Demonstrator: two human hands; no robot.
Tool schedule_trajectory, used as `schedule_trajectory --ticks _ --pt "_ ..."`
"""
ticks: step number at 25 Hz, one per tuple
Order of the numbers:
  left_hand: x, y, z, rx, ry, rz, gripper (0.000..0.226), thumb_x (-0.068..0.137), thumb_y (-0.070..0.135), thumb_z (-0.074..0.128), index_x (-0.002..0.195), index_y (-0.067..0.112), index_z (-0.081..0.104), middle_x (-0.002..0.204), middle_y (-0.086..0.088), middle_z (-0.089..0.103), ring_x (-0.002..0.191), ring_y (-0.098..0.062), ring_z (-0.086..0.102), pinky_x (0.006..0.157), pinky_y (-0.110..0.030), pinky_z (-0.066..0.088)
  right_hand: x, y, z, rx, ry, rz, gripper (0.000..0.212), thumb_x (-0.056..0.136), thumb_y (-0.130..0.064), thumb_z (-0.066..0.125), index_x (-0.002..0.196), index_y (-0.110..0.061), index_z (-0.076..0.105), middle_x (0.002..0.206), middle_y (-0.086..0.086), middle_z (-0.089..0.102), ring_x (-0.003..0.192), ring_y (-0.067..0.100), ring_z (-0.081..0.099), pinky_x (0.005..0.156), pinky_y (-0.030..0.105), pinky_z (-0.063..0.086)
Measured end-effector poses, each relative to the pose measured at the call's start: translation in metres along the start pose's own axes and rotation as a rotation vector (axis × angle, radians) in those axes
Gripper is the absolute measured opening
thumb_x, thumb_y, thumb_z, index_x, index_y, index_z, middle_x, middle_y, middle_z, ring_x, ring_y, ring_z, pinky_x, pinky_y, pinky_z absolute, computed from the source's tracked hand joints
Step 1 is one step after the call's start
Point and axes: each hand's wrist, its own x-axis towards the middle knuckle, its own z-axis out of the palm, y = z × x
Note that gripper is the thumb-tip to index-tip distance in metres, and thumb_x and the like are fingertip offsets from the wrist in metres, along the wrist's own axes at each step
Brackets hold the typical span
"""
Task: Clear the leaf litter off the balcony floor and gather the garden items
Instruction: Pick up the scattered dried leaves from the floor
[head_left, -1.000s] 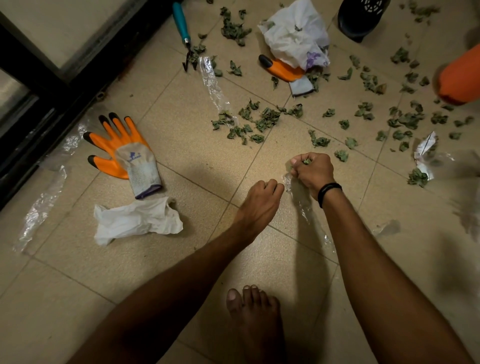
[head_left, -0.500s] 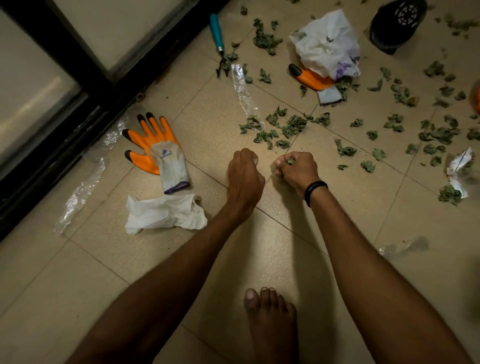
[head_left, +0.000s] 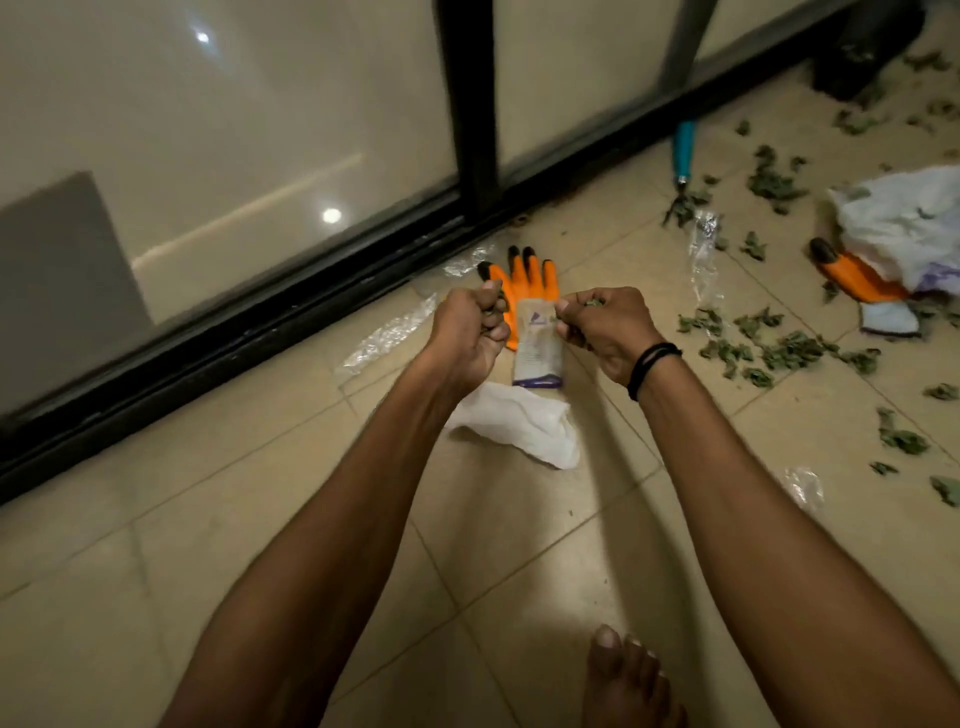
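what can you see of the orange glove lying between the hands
The orange glove lies flat on the tiled floor near the black door track, fingers toward the glass. Its fingers are orange with black tips; the back is pale knit fabric with a small printed logo and a purple-edged cuff. The cuff meets a crumpled white cloth.

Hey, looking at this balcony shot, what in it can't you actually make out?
- Head view: whatever the closed left hand grips is hidden by its curled fingers.
- The second orange glove lies mostly under a crumpled white bag.
- The dark pot at the top right is cut by the frame edge and blurred.
- The logo on the near glove is too small to read.
- The right hand shows leaf bits; how many is unclear.
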Motion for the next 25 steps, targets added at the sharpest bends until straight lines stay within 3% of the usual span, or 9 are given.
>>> schedule_trajectory --ticks 2,5,12,17,20,25 --pt "-0.018 0.026 -0.030 -0.042 0.033 0.048 0.019 0.099 0.002 0.038 0.091 0.011 0.052 0.067 -0.001 0.042 0.045 -0.006 0.027 0.044 -0.018 0.024 -0.006 -0.015 0.039 0.028 -0.074 -0.018 0.012 0.090 0.001 0.065 0.079 -0.003 0.062 0.072 0.008 0.060 0.057 0.013 0.059 0.060 0.023 0.056" --pt "-0.047 0.062 -0.080 -0.136 0.080 0.148 0.021 0.100 0.001 0.039 0.090 0.012 0.055 0.066 -0.001 0.042 0.043 -0.006 0.028 0.042 -0.017 0.024 -0.020 -0.029 0.111 0.053 -0.209 -0.021 0.005 0.090 0.003 0.063 0.094 0.001 0.061 0.079 0.009 0.058 0.060 0.011 0.060 0.053 0.018 0.054" --pt "-0.136 0.133 -0.222 -0.328 0.348 0.480 0.025 0.097 0.000 0.042 0.081 0.013 0.056 0.060 0.001 0.043 0.040 -0.005 0.030 0.042 -0.018 0.021 -0.126 -0.039 0.287 -0.058 -0.553 -0.103 0.017 0.090 0.003 0.063 0.075 -0.006 0.063 0.073 0.006 0.060 0.067 0.015 0.061 0.064 0.023 0.056" --pt "-0.254 0.161 -0.331 -0.437 0.622 0.697 0.029 0.095 -0.002 0.043 0.072 0.011 0.055 0.058 -0.001 0.041 0.035 -0.004 0.028 0.037 -0.018 0.017 -0.251 -0.009 0.400 -0.056 -0.766 -0.087 0.024 0.089 0.008 0.061 0.069 -0.005 0.058 0.073 0.006 0.055 0.067 0.013 0.056 0.052 0.016 0.052" --pt "-0.320 0.164 -0.393 -0.454 0.755 0.765 0.029 0.096 -0.001 0.043 0.072 0.013 0.052 0.060 -0.001 0.040 0.035 -0.004 0.028 0.036 -0.018 0.018 -0.310 0.016 0.451 -0.100 -0.894 0.041 0.021 0.091 0.007 0.059 0.073 -0.005 0.058 0.074 0.006 0.055 0.061 0.011 0.055 0.050 0.016 0.049" --pt "-0.425 0.176 -0.497 -0.654 0.958 0.890 0.030 0.094 -0.002 0.035 0.073 0.016 0.047 0.058 0.002 0.036 0.032 -0.003 0.025 0.034 -0.018 0.017 -0.393 0.021 0.536 -0.030 -1.173 0.524 0.015 0.100 0.000 0.045 0.087 -0.003 0.052 0.086 0.011 0.052 0.066 0.012 0.052 0.050 0.016 0.052"
